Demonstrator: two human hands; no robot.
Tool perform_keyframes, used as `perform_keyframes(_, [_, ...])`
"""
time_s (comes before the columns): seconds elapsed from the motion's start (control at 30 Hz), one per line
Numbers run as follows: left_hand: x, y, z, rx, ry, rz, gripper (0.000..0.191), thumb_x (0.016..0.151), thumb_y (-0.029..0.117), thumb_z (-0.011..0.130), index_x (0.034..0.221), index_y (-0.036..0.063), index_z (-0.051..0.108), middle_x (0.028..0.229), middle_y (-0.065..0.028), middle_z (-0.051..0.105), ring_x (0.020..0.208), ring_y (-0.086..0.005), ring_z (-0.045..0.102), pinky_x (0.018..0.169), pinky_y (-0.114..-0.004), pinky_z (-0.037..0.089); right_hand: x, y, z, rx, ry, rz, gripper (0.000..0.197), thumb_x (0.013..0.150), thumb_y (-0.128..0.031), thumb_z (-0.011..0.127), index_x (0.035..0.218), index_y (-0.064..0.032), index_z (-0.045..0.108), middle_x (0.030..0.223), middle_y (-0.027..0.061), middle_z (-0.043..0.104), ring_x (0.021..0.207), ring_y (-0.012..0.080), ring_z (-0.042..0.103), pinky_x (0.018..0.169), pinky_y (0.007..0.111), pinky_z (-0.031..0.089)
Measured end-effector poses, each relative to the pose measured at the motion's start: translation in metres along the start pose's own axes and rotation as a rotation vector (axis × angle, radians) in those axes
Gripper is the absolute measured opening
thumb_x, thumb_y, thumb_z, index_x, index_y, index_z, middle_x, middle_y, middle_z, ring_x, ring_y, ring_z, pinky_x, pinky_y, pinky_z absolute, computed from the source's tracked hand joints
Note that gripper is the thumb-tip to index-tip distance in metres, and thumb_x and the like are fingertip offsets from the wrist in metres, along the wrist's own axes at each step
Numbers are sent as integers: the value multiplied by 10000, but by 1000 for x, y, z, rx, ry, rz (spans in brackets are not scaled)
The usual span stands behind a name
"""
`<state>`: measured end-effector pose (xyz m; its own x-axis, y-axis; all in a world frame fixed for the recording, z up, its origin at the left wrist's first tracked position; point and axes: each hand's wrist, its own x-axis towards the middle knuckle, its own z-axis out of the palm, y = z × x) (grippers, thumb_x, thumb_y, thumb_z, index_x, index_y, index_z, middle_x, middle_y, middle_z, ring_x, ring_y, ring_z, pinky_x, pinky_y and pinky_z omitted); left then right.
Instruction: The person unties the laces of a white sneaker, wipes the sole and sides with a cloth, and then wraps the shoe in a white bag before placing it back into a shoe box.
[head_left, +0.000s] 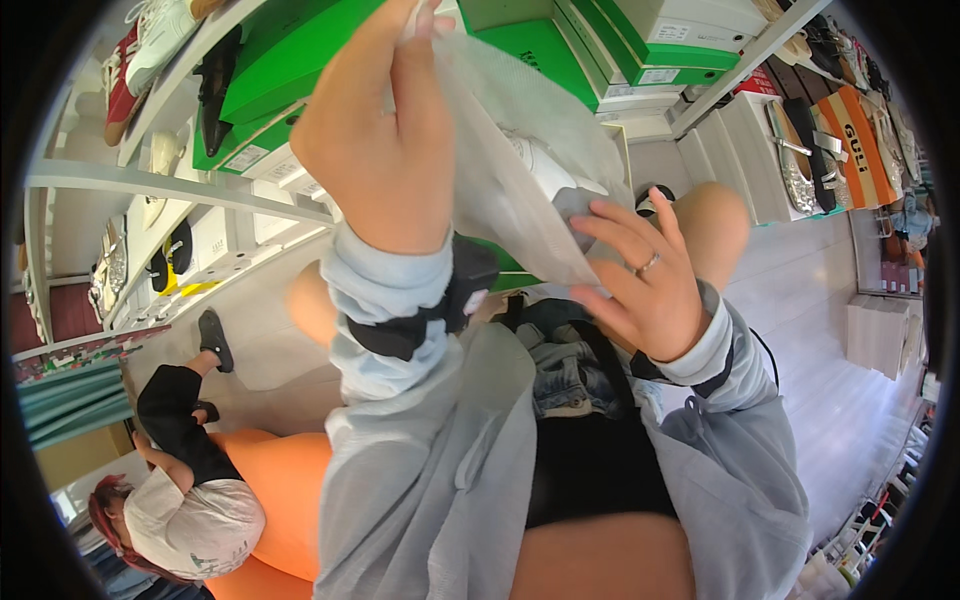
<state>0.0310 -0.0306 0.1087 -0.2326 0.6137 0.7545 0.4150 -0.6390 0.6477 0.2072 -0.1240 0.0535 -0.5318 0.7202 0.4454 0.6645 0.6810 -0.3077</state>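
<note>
A translucent white bag (495, 202) is stretched out before me, with a white shoe (536, 161) partly visible in or behind it. Its upper edge is pinched in my left hand (382, 142), whose fingertips lie near the top of the view. My right hand (645, 270), with a ring on one finger, is at the bag's lower right. Its fingertips touch or nearly touch a grey surface (577, 210), perhaps the shoe's sole; the bag's corner reaches its fingers. Whether it grips the bag cannot be told. Behind the bag shows the edge of an open box (621, 146).
Green and white shoeboxes (682, 64) stand stacked ahead. White shelves (180, 184) with shoes are at the left; more shoes sit on boxes (739, 161) at the right. Another person (187, 510) sits on an orange seat (289, 480) at the lower left.
</note>
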Motion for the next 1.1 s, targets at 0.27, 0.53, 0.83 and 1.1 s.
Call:
perform_keyframes(0.27, [12,-22,-21,-54,79,-33,206,841,119,514,933,-46,595,763,-104,626,668,-99,566,606,-199,442,19,17,-5,190,120,155,139,700,-3,538,823,-60,570,728,59,592,730,239,588,926,442,330])
perform_keyframes(0.53, [20,-29,-27,12,232,48,159,832,84,517,899,-22,614,769,-84,630,682,-100,577,616,-212,460,55,49,-9,444,134,577,134,738,-58,592,853,-12,541,672,42,531,604,166,476,676,283,388])
perform_keyframes(0.83, [-8,10,18,120,-241,605,252,604,32,614,854,61,612,789,-32,618,629,-179,581,511,-263,452,72,21,-6,-227,365,59,537,661,-180,670,1113,13,454,1091,182,483,994,287,476,853,354,382])
perform_keyframes(1.1, [-50,-75,-14,99,-469,278,242,726,104,603,956,33,578,873,-88,597,825,-238,561,746,-324,432,24,107,33,629,483,422,201,783,-57,514,967,14,558,870,65,584,795,122,526,698,248,411])
